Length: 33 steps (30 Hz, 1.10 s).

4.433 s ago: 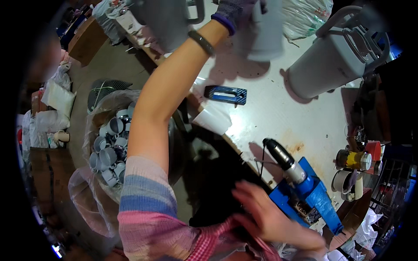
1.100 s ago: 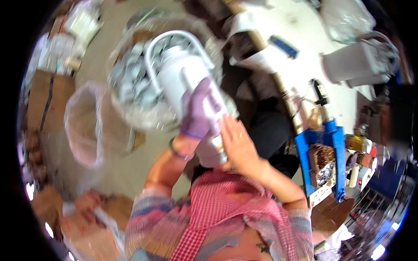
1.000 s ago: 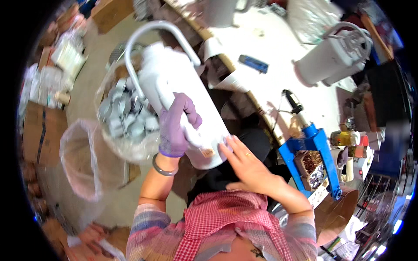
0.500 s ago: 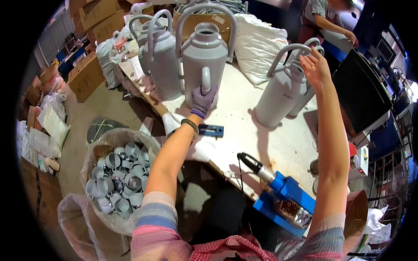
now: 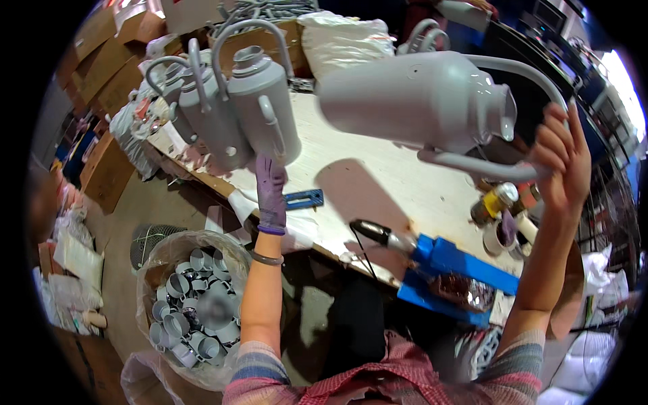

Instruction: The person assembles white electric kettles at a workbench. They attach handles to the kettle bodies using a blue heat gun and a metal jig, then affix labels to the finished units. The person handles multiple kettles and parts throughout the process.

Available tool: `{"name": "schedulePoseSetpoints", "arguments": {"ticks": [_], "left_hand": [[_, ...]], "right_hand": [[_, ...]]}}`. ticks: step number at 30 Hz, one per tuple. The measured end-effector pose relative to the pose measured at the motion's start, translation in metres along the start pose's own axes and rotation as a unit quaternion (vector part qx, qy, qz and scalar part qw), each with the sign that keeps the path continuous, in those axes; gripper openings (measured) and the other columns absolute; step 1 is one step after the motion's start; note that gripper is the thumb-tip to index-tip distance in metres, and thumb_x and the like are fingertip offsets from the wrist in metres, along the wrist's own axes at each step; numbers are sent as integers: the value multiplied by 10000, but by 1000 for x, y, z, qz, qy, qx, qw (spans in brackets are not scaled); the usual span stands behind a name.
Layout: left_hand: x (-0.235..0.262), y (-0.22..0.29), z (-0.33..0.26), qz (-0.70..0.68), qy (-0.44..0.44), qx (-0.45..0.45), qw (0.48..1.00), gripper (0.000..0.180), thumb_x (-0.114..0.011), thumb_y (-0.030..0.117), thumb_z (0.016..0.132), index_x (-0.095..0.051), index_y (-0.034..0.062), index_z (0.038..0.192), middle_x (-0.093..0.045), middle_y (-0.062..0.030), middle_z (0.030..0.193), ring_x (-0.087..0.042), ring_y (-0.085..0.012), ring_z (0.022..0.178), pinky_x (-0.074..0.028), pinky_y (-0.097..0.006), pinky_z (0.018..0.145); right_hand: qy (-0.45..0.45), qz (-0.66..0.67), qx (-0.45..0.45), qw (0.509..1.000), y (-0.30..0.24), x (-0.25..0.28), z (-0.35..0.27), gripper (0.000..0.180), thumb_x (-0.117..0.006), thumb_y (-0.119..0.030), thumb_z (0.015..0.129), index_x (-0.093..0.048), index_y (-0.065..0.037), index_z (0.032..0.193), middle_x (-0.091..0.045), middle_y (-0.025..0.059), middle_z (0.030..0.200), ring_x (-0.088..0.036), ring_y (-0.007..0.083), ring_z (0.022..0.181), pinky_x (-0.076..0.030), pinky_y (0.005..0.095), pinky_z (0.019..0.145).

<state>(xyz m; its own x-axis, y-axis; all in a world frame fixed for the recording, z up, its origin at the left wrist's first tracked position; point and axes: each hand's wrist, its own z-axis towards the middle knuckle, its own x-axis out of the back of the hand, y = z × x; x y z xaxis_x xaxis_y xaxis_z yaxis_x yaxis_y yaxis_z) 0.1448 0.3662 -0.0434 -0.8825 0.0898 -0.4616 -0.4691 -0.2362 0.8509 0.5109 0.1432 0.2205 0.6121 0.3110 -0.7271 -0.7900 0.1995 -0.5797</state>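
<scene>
A large grey plastic jug [image 5: 398, 98] hangs nearly sideways above the table, its open neck pointing right. My bare right hand [image 5: 561, 158] is closed around its looped carrying handle. My left hand [image 5: 271, 196], in a purple-grey glove, holds nothing; its fingers are stretched out beside the base of a standing grey jug [image 5: 260, 101] with a side handle. More upright grey jugs [image 5: 209, 125] stand in a group to the left of that one. Near my left hand lies a small slotted blue block [image 5: 304, 199].
A black-handled tool [image 5: 371, 231] rests on a blue stand [image 5: 466, 263] at the table's near edge. To the left, a plastic-lined bin [image 5: 152, 270] holds several grey cup-like parts. Containers [image 5: 496, 202] stand at right; a white sack [image 5: 344, 44] and cardboard boxes [image 5: 111, 57] are behind.
My right hand has lifted a jug by its handle and tipped it sideways over the table. My left hand has let go of the standing jug's side handle and come down toward me.
</scene>
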Motion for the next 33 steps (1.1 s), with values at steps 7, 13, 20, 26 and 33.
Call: {"name": "schedulePoseSetpoints", "arguments": {"ticks": [7,13,20,26,33], "left_hand": [[4,39,-119,-10,-147,-116,982,418,-521,340,1027,-583,-14,1242,-619,-125,1232,-591,-202,1117,-505,-340,934],[-42,83,-236,-4,-81,-163,983,328,-453,237,1057,-570,-2,1249,-614,-141,1243,-600,-197,1098,-489,-352,971],[-112,122,-332,-2,-357,194,914,387,-448,141,1030,-472,-42,1371,-541,-136,1362,-505,-206,1245,-369,-343,1075],[-186,82,-335,29,-703,142,697,487,-466,251,1026,-463,-42,1416,-544,-168,1384,-483,-244,1300,-344,-375,1112],[-221,-116,-305,544,-544,-1,639,400,-606,328,926,-653,73,1230,-666,-212,1170,-643,-363,1062,-483,-426,967]], "right_hand": [[175,-83,37,980,3,-53,-191,518,-281,-436,1088,-498,18,1213,-290,-58,594,-313,35,496,-255,189,368],[234,-499,262,792,20,-26,-306,904,-239,-741,957,-403,-2,1450,-487,168,1433,-424,282,1343,-305,410,1100],[489,-416,253,724,14,-9,-470,804,-315,-683,975,-440,-48,1452,-499,125,1438,-479,254,1311,-368,390,1107],[613,-381,214,658,24,23,-591,526,-453,-430,1005,-541,-25,1329,-603,124,1272,-590,236,1141,-469,368,991],[694,-280,333,574,41,21,-663,514,-451,-423,1001,-548,-29,1315,-607,119,1262,-594,233,1134,-474,368,982]]}}
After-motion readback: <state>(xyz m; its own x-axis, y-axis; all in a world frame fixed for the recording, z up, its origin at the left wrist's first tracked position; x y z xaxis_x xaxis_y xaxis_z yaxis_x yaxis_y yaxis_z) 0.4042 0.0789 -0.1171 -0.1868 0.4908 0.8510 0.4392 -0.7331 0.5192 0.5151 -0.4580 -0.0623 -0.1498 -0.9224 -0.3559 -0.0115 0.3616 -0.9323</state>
